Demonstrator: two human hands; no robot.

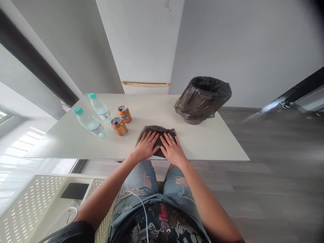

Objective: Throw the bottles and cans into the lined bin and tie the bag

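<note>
A black plastic bag (159, 129) lies flattened near the front edge of the white table. My left hand (147, 145) rests flat on its left part, fingers spread. On the right part lies my right hand (172, 148), also flat with fingers apart. Both palms press on the bag from above, hiding much of it, and the thumbs come close together in the middle. Left of the bag stand two orange drink cans, a nearer can (119, 127) and a farther can (125, 114), their tops opened.
Two clear bottles with teal caps, a nearer bottle (89, 122) and a farther bottle (100, 107), stand at the table's left. A bin lined with a black bag (202, 98) stands at the back right. Below left is a cream plastic basket (32, 199). A white cable (141, 206) crosses my lap.
</note>
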